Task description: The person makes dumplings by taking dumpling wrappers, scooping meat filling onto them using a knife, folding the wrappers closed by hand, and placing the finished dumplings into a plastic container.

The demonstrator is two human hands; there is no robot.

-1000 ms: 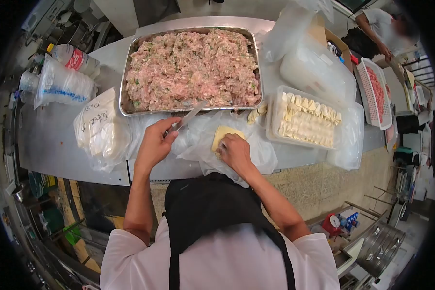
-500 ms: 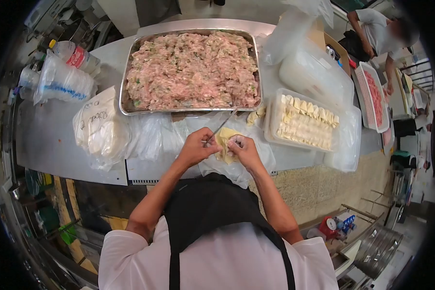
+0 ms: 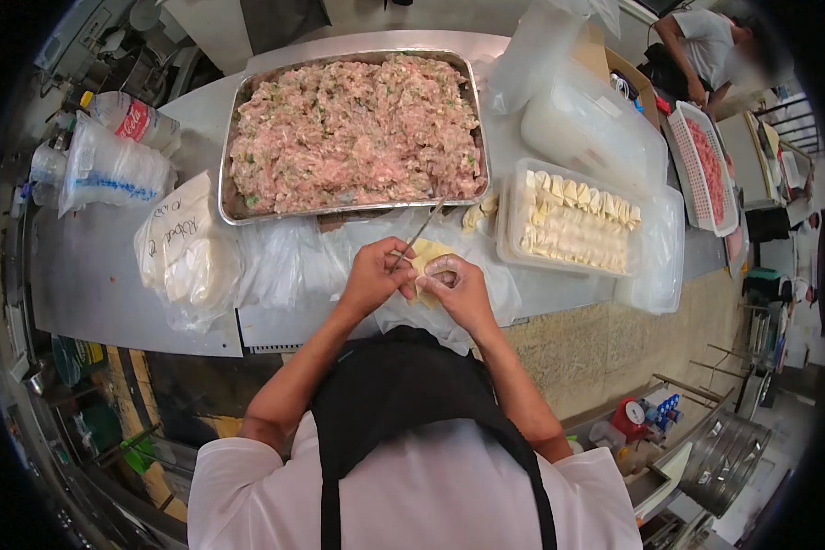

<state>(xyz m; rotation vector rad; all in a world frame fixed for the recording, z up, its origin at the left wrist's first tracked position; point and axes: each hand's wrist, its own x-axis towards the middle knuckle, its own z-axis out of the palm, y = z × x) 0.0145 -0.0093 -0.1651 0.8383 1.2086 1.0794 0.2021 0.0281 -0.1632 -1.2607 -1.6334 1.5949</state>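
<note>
My left hand (image 3: 379,277) is closed around a thin metal stick (image 3: 423,228), which slants up toward the meat tray. Its fingertips also meet a pale yellow dough wrapper (image 3: 433,248). My right hand (image 3: 462,291) pinches the same wrapper from the other side, close to the left fingers. Whether filling lies inside the wrapper is hidden by the fingers. Beyond both hands stands a metal tray (image 3: 357,209) heaped with minced meat (image 3: 353,133) flecked with green. To the right, a plastic container (image 3: 511,249) holds rows of folded dumplings (image 3: 579,223).
Bagged wrappers (image 3: 185,257) lie at left, near a cola bottle (image 3: 133,119) and bagged plastic cups (image 3: 115,170). Loose wrapper pieces (image 3: 478,213) rest beside the container. Clear lids (image 3: 600,133) and a white basket of meat (image 3: 706,170) stand right. Another person (image 3: 701,50) is at far right.
My right fingers have shifted inward along the wrapper, closer to my left fingers. The stick stays in my left hand. The view has turned slightly.
</note>
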